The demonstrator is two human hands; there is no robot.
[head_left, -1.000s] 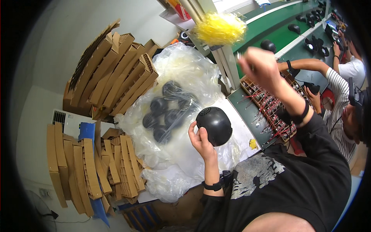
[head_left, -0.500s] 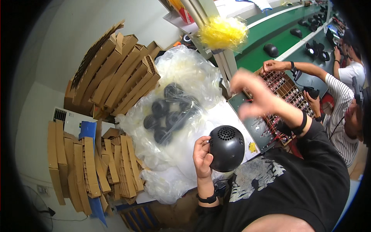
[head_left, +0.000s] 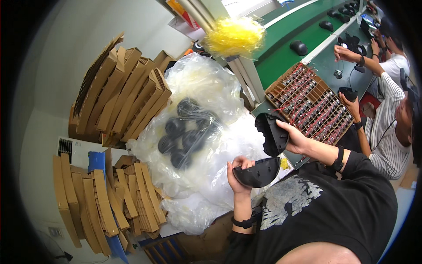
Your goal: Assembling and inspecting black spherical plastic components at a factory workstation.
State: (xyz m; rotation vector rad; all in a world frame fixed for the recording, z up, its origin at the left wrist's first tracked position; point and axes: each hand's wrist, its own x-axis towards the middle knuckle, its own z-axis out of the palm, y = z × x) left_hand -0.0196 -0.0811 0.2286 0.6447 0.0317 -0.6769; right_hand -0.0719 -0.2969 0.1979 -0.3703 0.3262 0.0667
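Observation:
My left hand [head_left: 239, 176] is closed on a black plastic half shell [head_left: 258, 173], its hollow side with small inner posts turned up. Just beyond it, my right hand [head_left: 292, 137] grips another black half shell [head_left: 273, 134], tilted so the hollow inside shows. The two shells nearly meet at their edges; whether they touch I cannot tell. Both are held over the edge of the white-covered table [head_left: 239, 138]. Left of my hands, several rounded black housings [head_left: 191, 138] lie under a clear plastic bag [head_left: 206, 83].
A divided cardboard box [head_left: 310, 103] full of small wired parts stands at the right. Beyond runs a green conveyor [head_left: 281, 61] with black housings. Cardboard dividers [head_left: 123, 92] are stacked at the left. A yellow bundle [head_left: 235, 37] hangs by a post. A co-worker in stripes [head_left: 389, 127] sits close at the right.
The closed black housing in my left hand is now two separate halves. My right hand has come down from above the parts box and holds one half. The view has shifted slightly.

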